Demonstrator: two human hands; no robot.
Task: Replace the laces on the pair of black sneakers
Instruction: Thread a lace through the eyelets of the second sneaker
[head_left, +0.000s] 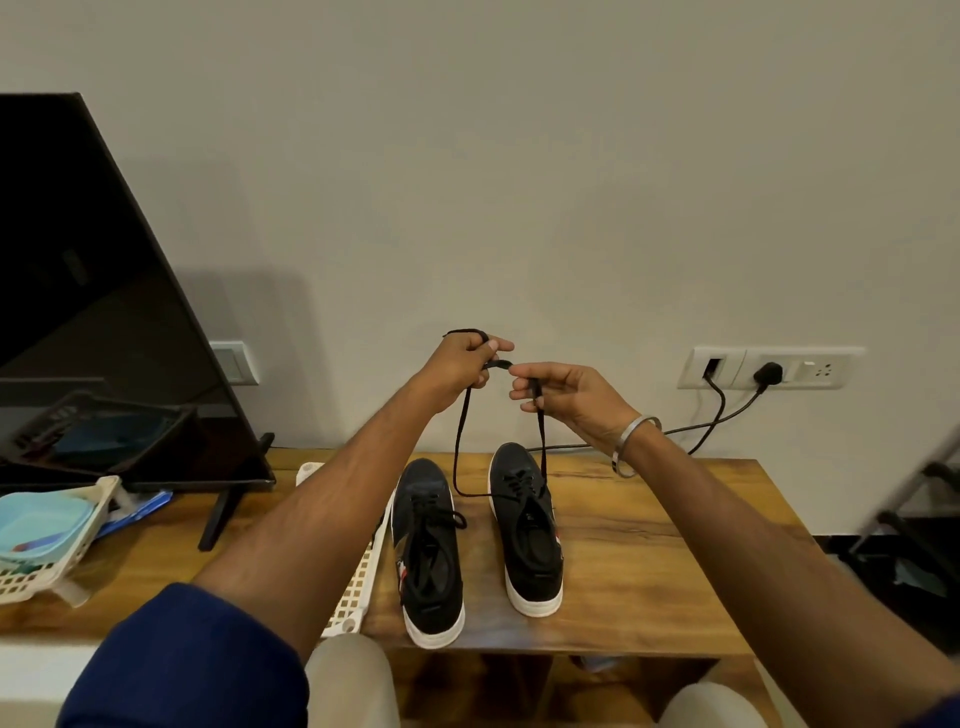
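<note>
Both forearms reach out from blue sleeves toward the black lace (457, 441), which hangs in a long loop from the raised hands down to the right sneaker (524, 525). That shoe and the left sneaker (428, 551) stand side by side, toes to the wall, on the wooden table (649, 545). Left hand (462, 364) grips one run, its tail wound over the fingers; right hand (561, 389) pinches the other run. This looks like evening the two ends after the lower eyelets. Doing it well means pulling both runs level, keeping the lace flat and untwisted, and steadying the shoe. A white lattice tray (358, 587) lies beside the left sneaker.
</note>
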